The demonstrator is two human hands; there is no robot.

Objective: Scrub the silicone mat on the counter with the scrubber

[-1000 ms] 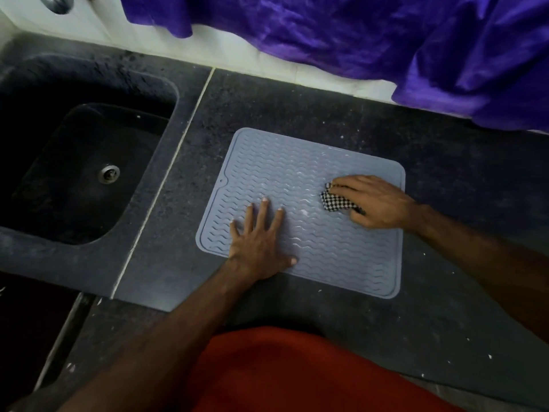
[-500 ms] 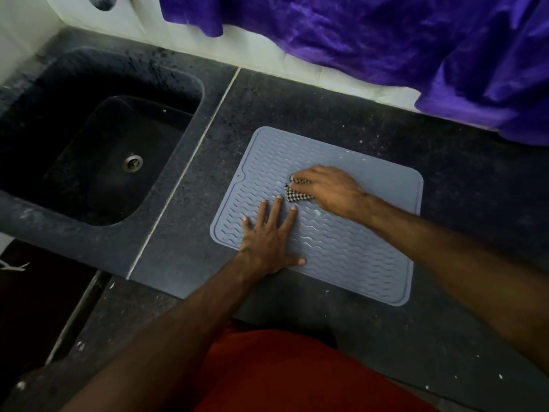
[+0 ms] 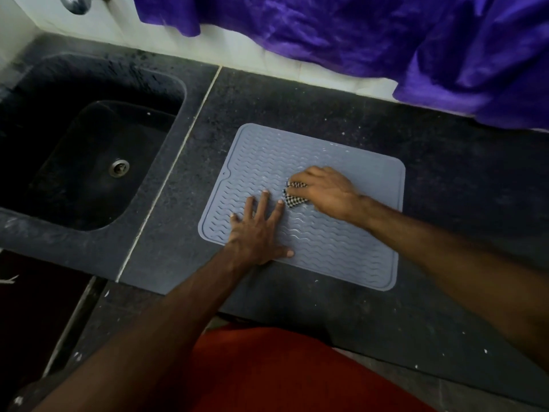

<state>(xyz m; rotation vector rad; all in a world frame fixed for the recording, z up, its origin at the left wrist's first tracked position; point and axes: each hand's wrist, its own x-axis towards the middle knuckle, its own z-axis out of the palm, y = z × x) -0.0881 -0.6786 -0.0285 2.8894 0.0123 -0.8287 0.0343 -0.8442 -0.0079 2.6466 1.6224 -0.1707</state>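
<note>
From the head view, the silicone mat [image 3: 332, 233] lay flat on the counter [image 3: 445, 173], likely thin, floppy and prone to sliding. The left hand [image 3: 255, 233] pressed it with spread fingers; just beyond those fingertips, the right hand [image 3: 323, 191] gripped the soft checkered scrubber [image 3: 292, 199].

Readable text: none that I can make out anywhere
Silicone mat [image 3: 341, 248] under my palms: only raised wavy ridges, no lettering, brand or number I can read
Scrubber [image 3: 292, 200] in my grip: a black-and-white check pattern, no label
Counter [image 3: 445, 179]: dark speckled stone, no markings or signs
Sink [image 3: 89, 242]: bare dark basin, and I read no stamp on the metal drain [image 3: 119, 167]
Purple cloth [image 3: 386, 40] at the back: plain folds, no print or tag
My orange garment [image 3: 282, 373]: plain, no logo
</note>
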